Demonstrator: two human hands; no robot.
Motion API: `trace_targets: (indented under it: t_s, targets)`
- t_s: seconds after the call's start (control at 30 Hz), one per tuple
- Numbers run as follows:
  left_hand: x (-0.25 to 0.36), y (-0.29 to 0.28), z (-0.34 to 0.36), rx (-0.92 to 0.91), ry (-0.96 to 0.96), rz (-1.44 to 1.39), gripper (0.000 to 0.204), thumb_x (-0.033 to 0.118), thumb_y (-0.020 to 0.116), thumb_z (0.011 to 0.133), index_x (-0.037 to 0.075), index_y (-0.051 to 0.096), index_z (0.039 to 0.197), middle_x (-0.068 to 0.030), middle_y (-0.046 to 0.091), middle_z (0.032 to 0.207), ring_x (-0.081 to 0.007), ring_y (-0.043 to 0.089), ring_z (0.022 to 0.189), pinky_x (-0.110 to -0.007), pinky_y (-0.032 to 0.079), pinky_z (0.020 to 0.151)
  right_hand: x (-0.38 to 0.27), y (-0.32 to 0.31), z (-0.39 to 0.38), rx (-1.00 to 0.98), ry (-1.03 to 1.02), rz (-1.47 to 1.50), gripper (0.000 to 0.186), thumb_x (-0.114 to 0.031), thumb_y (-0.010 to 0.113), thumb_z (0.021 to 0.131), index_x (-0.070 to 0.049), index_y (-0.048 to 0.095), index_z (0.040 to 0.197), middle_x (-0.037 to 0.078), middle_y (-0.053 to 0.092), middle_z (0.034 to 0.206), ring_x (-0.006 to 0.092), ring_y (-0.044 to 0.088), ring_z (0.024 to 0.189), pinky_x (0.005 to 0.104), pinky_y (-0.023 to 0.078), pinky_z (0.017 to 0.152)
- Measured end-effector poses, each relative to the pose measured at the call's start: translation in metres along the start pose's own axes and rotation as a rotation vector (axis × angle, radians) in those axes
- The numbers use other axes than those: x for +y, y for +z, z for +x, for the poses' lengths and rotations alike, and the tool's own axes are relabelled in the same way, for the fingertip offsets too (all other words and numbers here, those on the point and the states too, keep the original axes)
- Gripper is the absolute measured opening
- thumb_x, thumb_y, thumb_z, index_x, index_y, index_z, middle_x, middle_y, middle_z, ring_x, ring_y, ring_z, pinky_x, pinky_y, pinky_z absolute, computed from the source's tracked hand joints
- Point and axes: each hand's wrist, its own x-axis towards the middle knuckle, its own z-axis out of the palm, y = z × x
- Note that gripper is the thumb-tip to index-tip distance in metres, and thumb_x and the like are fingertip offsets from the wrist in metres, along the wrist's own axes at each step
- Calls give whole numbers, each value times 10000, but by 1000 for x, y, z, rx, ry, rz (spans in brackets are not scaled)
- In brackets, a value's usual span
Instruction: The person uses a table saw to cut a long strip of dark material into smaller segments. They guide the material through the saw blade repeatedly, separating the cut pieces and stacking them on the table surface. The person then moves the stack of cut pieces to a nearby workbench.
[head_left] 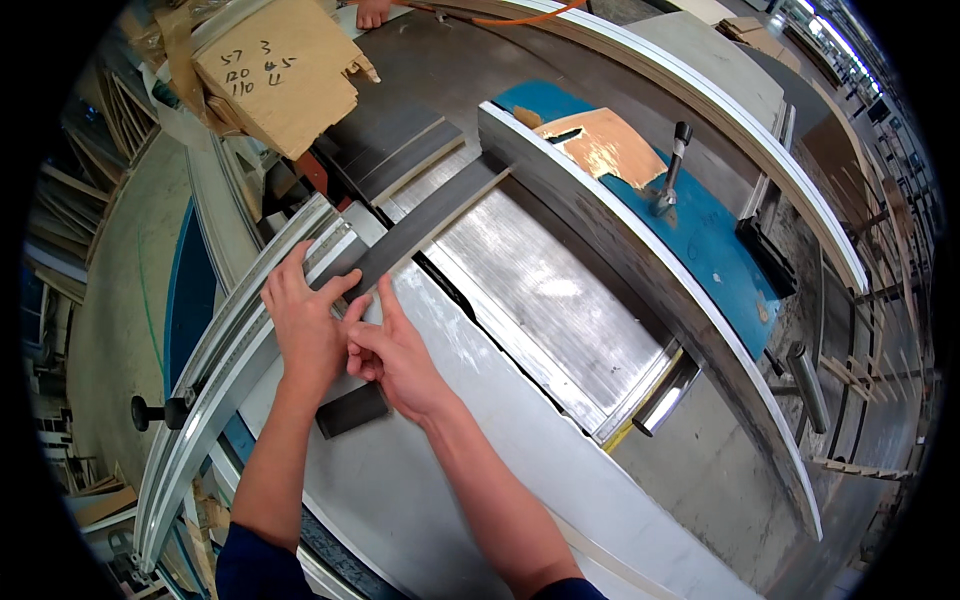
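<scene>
A dark grey strip of board (430,215) with a pale edge lies slantwise across the saw table, its far end at the long fence (640,230). My left hand (305,325) rests at the strip's near end, thumb and fingers spread over it and the metal crosscut fence (225,385). Close beside it, my right hand (400,365) points its index finger up to the strip's near edge. The right hand's other fingers are loosely bent, and I see nothing between them. A short dark piece (352,412) lies on the light grey table below the hands, partly hidden.
Beyond the strip lie more dark boards (400,160). Brown cardboard (285,75) is stacked at the upper left. Behind the long fence stands a blue plate (690,235) with a black-handled lever (680,150). Another person's hand (373,14) shows at the top edge.
</scene>
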Motion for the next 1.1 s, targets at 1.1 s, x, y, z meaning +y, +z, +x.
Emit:
trace_targets:
  t_s: [1.1]
  targets:
    - [-5, 4, 14, -15, -78, 14, 339, 255, 980, 709, 157, 896, 1023, -190, 574, 1471, -398, 504, 1371, -519, 359, 1163, 3, -2, 17, -24, 53, -15, 1067, -204, 645, 1084, -146, -165, 1777, 37, 610, 873, 119, 575, 631, 252, 431, 551]
